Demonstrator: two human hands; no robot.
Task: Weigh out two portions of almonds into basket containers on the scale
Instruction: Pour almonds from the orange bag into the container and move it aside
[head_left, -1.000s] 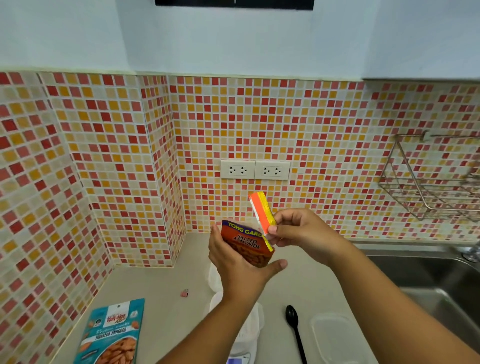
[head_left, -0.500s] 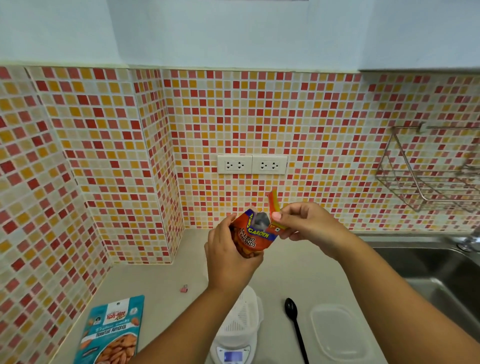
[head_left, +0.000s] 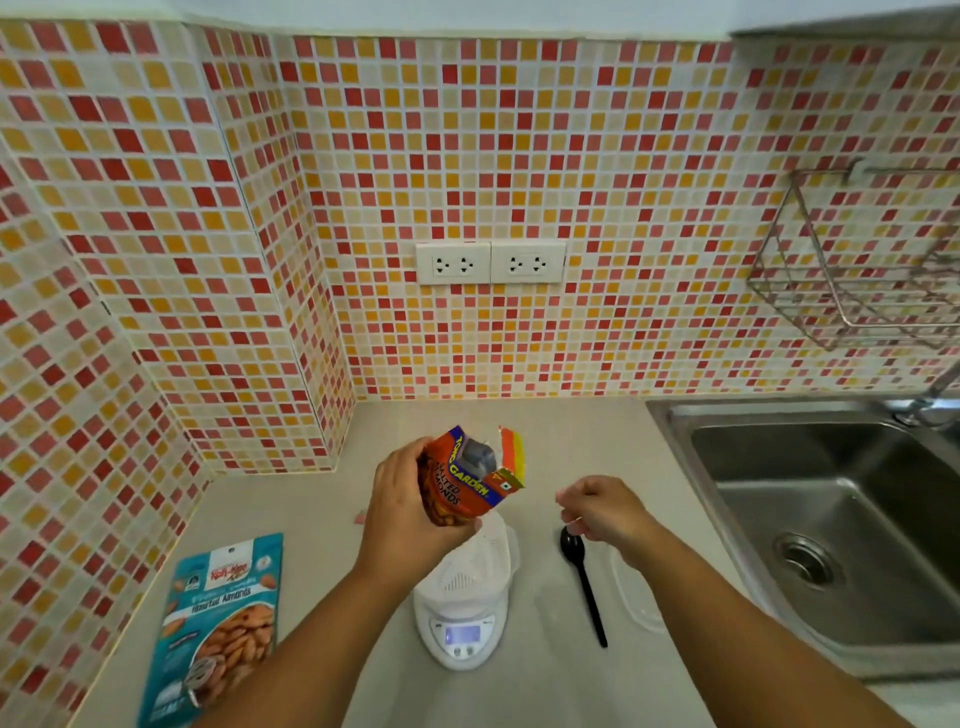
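While the left hand (head_left: 410, 512) grips the almond packet (head_left: 465, 480), the right hand (head_left: 602, 512) hangs curled, empty.

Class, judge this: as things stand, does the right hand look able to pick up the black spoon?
Probably yes. The right hand hovers just above the bowl end of the black spoon, which lies uncovered on the counter, and it appears to hold nothing.

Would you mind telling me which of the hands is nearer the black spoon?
Right. The right hand hovers just above the black spoon's bowl; the left hand holds the almond packet farther left.
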